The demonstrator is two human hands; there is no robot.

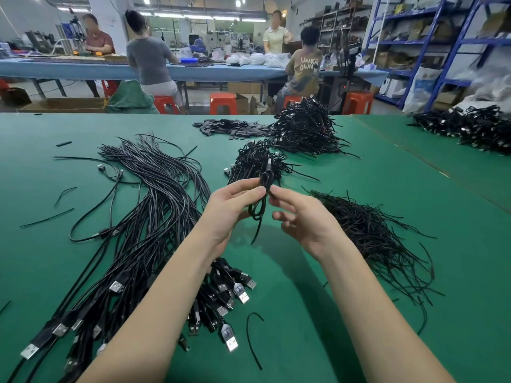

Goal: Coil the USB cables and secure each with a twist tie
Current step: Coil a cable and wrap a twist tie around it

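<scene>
My left hand (229, 208) grips a coiled black USB cable (261, 200) above the green table, thumb pressed on its middle. My right hand (298, 214) pinches the coil's middle from the right with thumb and forefinger; a thin black tie end hangs down below the coil. A big bundle of loose uncoiled USB cables (154, 205) lies to the left, plugs toward me. A pile of black twist ties (376, 239) lies to the right. Coiled, tied cables form a small heap (257, 161) just beyond my hands.
A larger heap of coiled cables (304, 128) and flat black pieces (229, 127) lie farther back. Another cable heap (470, 128) sits on the right-hand table. Stray ties (253, 338) dot the green table (387, 167). People sit at a blue bench beyond.
</scene>
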